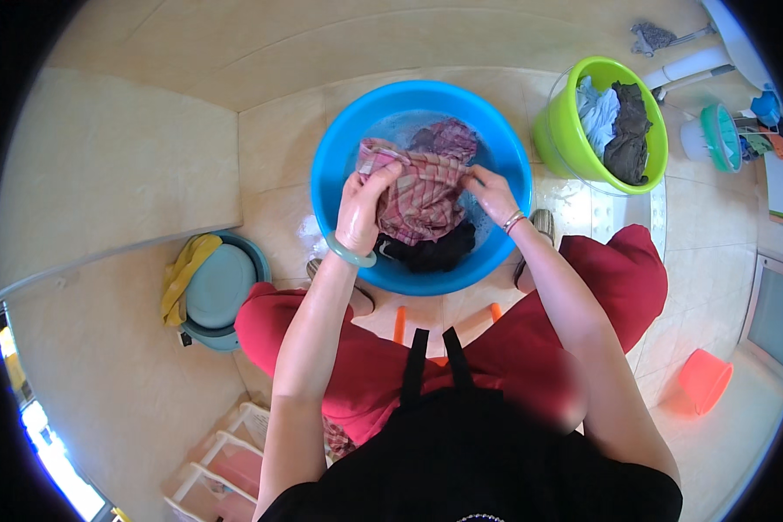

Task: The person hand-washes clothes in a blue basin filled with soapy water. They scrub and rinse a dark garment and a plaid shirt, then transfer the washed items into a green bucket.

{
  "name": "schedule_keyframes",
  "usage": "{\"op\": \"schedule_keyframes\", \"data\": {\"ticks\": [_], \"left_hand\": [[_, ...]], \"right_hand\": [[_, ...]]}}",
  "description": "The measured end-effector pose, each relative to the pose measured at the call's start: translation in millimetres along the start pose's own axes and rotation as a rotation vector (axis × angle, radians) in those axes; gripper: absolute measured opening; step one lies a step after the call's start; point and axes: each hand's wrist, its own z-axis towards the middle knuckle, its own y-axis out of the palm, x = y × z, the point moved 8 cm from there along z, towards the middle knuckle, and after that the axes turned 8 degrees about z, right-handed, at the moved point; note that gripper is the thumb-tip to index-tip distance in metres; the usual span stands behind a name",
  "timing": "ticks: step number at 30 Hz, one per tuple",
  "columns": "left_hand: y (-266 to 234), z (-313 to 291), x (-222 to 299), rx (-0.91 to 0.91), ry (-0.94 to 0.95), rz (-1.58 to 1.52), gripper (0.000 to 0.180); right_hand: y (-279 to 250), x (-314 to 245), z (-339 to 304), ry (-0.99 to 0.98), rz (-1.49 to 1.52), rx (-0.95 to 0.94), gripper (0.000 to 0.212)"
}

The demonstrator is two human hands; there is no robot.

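A wet pink plaid shirt is stretched between my hands above a large blue basin of soapy water. On the left, my left hand pinches its upper edge between thumb and fingers; a pale green bangle sits on that wrist. My right hand grips the opposite edge with its fingertips. More of the plaid cloth lies in the water at the far side. Dark cloth is bunched in the basin's near part, partly hidden beneath the shirt.
A lime green bucket with light blue and dark clothes stands at the far right. Left are teal basins with a yellow cloth. An orange bucket is at right, a white rack at lower left. My knees flank the blue basin.
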Motion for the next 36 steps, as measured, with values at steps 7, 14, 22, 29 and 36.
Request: {"op": "schedule_keyframes", "data": {"ticks": [7, 14, 22, 29, 36], "left_hand": [[-37.3, 9.4, -49.0, -0.268, -0.240, 0.561, 0.072], [-25.5, 11.2, -40.6, -0.163, 0.186, 0.942, 0.037], [-20.2, 6.8, 6.6, 0.075, 0.241, 0.025, 0.002], [1.3, 21.1, -18.4, 0.074, -0.037, -0.500, 0.020], [4.1, 31.8, -53.5, -0.080, -0.055, -0.549, 0.051]], "right_hand": [[-19.5, -92.9, -10.1, -0.061, 0.558, 0.297, 0.025], [-24.2, -151.5, -5.2, 0.041, 0.513, 0.040, 0.029], [-0.9, -112.2, -29.8, -0.153, -0.930, -0.139, 0.044], [19.1, -169.5, -22.1, -0.320, 0.339, -0.034, 0.043], [102.5, -214.9, -58.7, -0.531, 0.015, -0.384, 0.046]]}}
